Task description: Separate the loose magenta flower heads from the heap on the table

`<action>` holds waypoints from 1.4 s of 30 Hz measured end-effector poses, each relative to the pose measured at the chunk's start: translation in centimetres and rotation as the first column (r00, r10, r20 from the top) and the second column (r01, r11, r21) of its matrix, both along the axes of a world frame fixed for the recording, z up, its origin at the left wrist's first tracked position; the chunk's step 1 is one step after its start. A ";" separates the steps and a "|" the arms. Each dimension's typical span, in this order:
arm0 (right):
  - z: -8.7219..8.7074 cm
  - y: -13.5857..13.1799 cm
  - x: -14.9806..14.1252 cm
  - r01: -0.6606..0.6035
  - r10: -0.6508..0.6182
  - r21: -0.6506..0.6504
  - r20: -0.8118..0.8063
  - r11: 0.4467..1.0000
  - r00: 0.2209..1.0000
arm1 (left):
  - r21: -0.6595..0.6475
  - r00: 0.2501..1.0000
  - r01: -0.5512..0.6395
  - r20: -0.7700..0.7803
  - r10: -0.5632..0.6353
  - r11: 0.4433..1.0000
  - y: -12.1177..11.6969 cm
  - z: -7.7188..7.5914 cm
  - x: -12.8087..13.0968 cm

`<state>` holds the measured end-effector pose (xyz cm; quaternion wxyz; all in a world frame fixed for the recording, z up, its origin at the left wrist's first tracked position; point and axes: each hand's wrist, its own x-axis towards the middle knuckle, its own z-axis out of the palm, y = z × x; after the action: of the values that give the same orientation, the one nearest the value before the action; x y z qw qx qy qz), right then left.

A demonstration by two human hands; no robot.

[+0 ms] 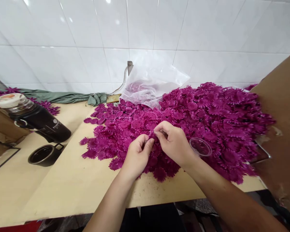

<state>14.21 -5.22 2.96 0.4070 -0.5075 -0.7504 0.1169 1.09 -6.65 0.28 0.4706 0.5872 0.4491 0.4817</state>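
Observation:
A large heap of magenta artificial flower heads [215, 122] with fringed petals covers the table in front of me. Over its near middle, my left hand [138, 155] pinches one magenta flower head [153, 135] between thumb and forefinger. My right hand [175, 141] is closed in a pinch at the upper edge of that same flower, its fingertips almost meeting the left ones. What the right fingertips grip is too small to make out. A clear round plastic lid or dish [200, 147] lies on the heap beside my right wrist.
A black thermos flask [47, 124] leans at the left, above a dark mug [44, 155] on the wooden table [84, 187]. Behind the heap is a translucent plastic bag [157, 79] by the tiled wall. Cardboard [280, 129] rises at the right; green cloth [62, 96] lies along the back.

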 end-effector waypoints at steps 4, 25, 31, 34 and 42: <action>-0.2 0.6 -1.0 0.136 -0.148 0.188 0.051 0.973 0.988 | 0.028 0.998 -0.041 -0.043 0.042 0.999 0.4 0.8 0.1; 1.5 1.3 1.6 -0.380 0.093 -0.428 -0.556 0.820 0.826 | -0.063 0.985 0.022 0.175 -0.011 0.998 -0.5 -0.1 -1.9; 0.8 1.8 1.4 -0.370 0.017 -0.445 -0.621 0.815 0.784 | -0.041 0.985 0.032 0.174 -0.025 0.999 -0.6 -0.1 -2.1; 1.0 1.7 1.4 -0.428 -0.034 -0.479 -0.696 0.766 0.717 | -0.034 0.985 0.025 0.171 -0.019 0.999 -0.5 0.0 -2.1; 1.1 0.8 1.9 -0.458 0.003 -0.563 -0.629 0.688 0.777 | -0.036 0.987 0.025 0.161 -0.019 0.999 -0.7 0.3 -2.5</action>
<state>16.09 -4.40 4.06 0.3781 -0.4553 -0.5495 0.5897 -1.41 -7.36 0.61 0.5217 0.5422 0.4123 0.5136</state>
